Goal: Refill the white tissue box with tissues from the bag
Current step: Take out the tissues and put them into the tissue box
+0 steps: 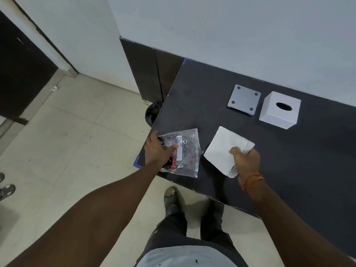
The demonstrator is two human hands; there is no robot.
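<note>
My left hand (157, 150) grips the clear plastic tissue bag (185, 153) by its left end, near the dark table's left corner. The bag looks flat and emptied, with a white label on it. My right hand (245, 160) holds a thick stack of white tissues (221, 151) just above the table, to the right of the bag. The white tissue box (279, 112) stands further back on the right, its oval slot facing up. Its grey square base plate (243, 99) lies detached just left of the box.
The dark table (192, 97) runs along a white wall, and its left corner juts over a tiled floor. A black bin (152, 114) sits on the floor under the table's left edge. My legs and shoe (170, 199) are below, and another person's sandals (5, 187) show at far left.
</note>
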